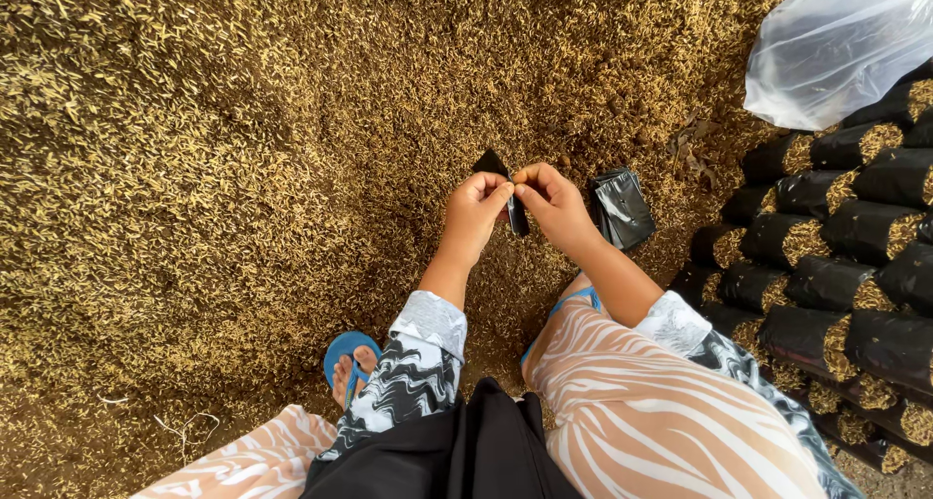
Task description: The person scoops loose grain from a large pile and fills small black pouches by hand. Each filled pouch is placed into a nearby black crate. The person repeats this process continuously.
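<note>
Both hands meet just above a ground thickly covered in golden rice husks, and between them they pinch a small black plastic nursery bag, flat and unfilled. The left hand has its fingers curled tight on the bag's near edge, thumb pressed against forefinger; the right hand grips the same bag from the other side, its fingers narrowed to a pinch on the plastic, so the two sets of fingertips nearly touch. One pointed corner of the bag sticks up past the left knuckles, and a strip of it hangs down between the hands. Just beside the right wrist, lying on the husks, is a stack of folded black bags, glossy and creased. Farther right, well apart from the hands, rows of filled black bags lie on their sides, packed close together with husk showing at their open ends. Above those rows sits a crumpled clear plastic sack. The person wears sleeves with a black and white marbled print and trousers striped in peach and white; a foot in a blue flip-flop rests on the husks below the left forearm.
</note>
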The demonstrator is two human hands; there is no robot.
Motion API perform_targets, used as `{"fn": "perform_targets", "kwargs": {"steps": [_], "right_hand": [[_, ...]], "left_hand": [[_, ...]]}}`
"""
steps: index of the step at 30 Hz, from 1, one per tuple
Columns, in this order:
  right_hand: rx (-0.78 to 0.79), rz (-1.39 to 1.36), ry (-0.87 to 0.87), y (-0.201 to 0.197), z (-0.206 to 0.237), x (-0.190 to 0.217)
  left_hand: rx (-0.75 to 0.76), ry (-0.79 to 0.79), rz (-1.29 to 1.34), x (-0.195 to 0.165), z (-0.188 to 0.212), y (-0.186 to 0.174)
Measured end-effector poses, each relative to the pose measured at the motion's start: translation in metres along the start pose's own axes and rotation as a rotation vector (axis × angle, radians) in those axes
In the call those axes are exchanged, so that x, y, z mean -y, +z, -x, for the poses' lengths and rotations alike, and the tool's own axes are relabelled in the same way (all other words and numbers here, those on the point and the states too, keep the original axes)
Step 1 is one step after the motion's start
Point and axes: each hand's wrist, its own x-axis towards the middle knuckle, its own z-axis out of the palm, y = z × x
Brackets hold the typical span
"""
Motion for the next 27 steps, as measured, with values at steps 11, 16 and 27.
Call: {"fn": "perform_targets", "kwargs": {"steps": [11, 16, 27], "right_hand": [[-0.033, -0.328, 0.153, -0.006, -0.008, -0.011], [-0.043, -0.379, 0.142, -0.007, -0.009, -0.019], [-0.066, -0.453, 0.146, -0.006, -0.009, -0.019]], "left_hand": [[-0.035, 0.04, -0.098, 0.008, -0.002, 0.006], [0.021, -0.027, 0.022, 0.004, -0.001, 0.003], [0.037, -0.086, 0.082, 0.014, -0.004, 0.002]]}}
